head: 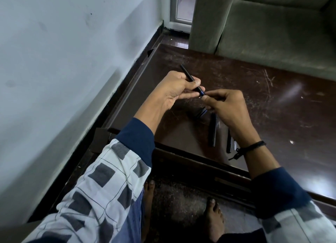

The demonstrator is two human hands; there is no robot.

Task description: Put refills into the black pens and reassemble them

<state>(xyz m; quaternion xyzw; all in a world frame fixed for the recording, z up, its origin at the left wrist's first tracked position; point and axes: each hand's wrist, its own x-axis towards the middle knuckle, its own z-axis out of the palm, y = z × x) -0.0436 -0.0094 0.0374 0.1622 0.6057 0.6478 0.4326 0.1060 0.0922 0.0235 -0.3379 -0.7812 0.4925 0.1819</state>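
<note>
My left hand (179, 89) grips a black pen barrel (187, 74) that points up and away over the dark brown table (272, 106). My right hand (225, 106) pinches the barrel's near end, where a bluish piece (202, 92) shows; what my fingertips hold is too small to tell. Under my hands lie a black pen part (212, 131), a second dark part (229, 142) partly hidden by my right wrist, and a small dark cap-like piece (201, 112).
The table's left edge runs along a white wall (63, 60). A grey-green sofa (272, 33) stands behind the table. My bare feet (212, 219) are on the dark floor under the table's front edge.
</note>
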